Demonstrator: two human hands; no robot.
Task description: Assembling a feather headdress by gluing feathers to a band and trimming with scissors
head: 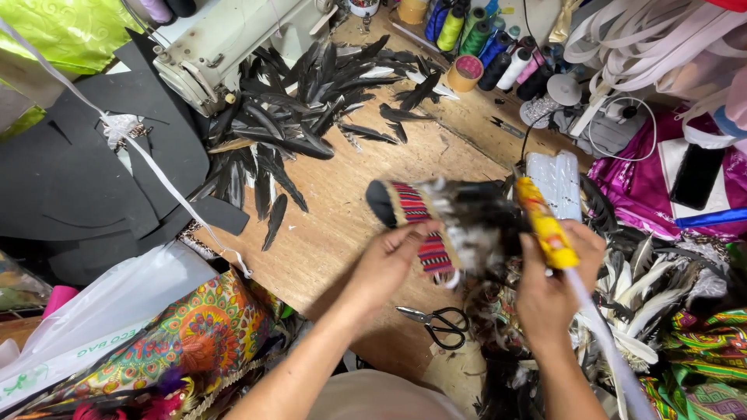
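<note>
Head view, looking down on a wooden counter [342, 210].

Left hand [387, 260]: forearm came up from the near edge of the counter, angled toward the middle. Wrist slightly bent back, fingers curled up and around the lower edge of a feathered band [436, 222]. Thumb and fingertips pinched the red striped woven strip of the band; hand closed on it, not spread. The band was held above the counter near its middle, dark rounded end pointing left, black and speckled feathers fanning toward the right.

Right hand [554, 276]: forearm rose from the near right, almost upright in the view. Fist wrapped around a yellow glue gun [545, 222], thumb side up. The gun's nozzle end pointed up and left, next to the feathers on the band; whether it touched them could not be told. A pale glue stick [599, 330] stuck out of the back of the gun, running down past the wrist.

Surroundings: black-handled scissors [436, 323] lay flat on the counter between the two forearms, near the front edge. A heap of loose black feathers [303, 117] covered the far left part of the counter, just beside a white sewing machine [226, 47]. Thread spools [478, 39] stood along the far edge. Black foam sheets [85, 179] lay past the left edge. White and brown feathers [646, 288] were piled at the right edge.
</note>
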